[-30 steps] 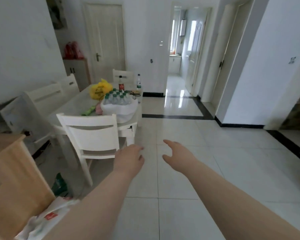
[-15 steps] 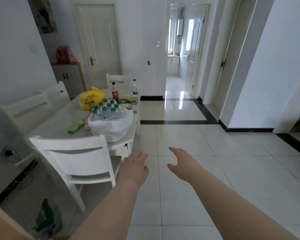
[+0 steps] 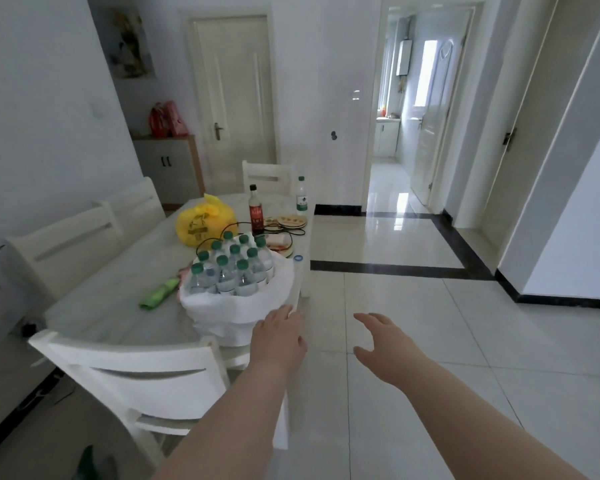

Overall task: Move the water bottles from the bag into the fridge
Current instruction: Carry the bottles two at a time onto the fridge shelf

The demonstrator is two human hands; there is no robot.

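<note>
A white plastic bag (image 3: 222,310) stands on the near right corner of a white dining table (image 3: 118,299). Several clear water bottles (image 3: 234,268) with green caps stand upright inside it. My left hand (image 3: 279,336) is stretched out, palm down, just right of the bag's lower side and holds nothing. My right hand (image 3: 383,344) hovers over the floor further right, fingers spread and empty. One more water bottle (image 3: 301,195) stands alone at the table's far end. No fridge is in view.
A white chair (image 3: 136,372) stands at the table's near end; more chairs line its left and far sides. A yellow bag (image 3: 203,220), a dark sauce bottle (image 3: 256,211), a green wrapper (image 3: 158,294) and round coasters (image 3: 290,221) lie on the table. Tiled floor opens to the right toward a doorway (image 3: 416,109).
The view has come closer to the table and bag. Both hands have moved forward; my left hand now reaches the bag's side.
</note>
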